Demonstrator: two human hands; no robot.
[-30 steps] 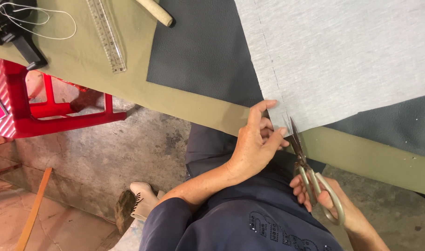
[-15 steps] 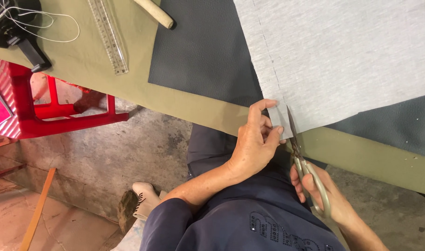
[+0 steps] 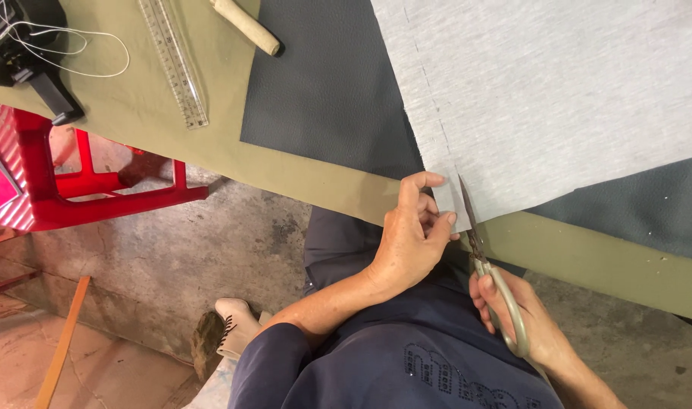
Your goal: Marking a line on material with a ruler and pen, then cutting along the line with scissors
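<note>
- Left hand [image 3: 410, 246] pinches the near corner of the grey fabric sheet [image 3: 558, 98].
- Right hand [image 3: 516, 318] grips the scissors [image 3: 486, 265]; blade tips at the fabric edge.
- Clear ruler [image 3: 175, 60] lies on the olive table cover [image 3: 134, 121].

The cloth [image 3: 558, 106] lies on the mat [image 3: 323, 98], which lies on the table [image 3: 588, 257]. The cloth's near corner reaches the table's near edge, where the left hand [image 3: 414, 242] pinches it. Just right of that hand the scissors [image 3: 486, 265] stand at the cloth's edge, held by the right hand [image 3: 524, 318]. Left of the mat lies the ruler [image 3: 175, 64], the handle [image 3: 247, 26] between them at the far edge. Below the table's left end stands the stool [image 3: 81, 189].
</note>
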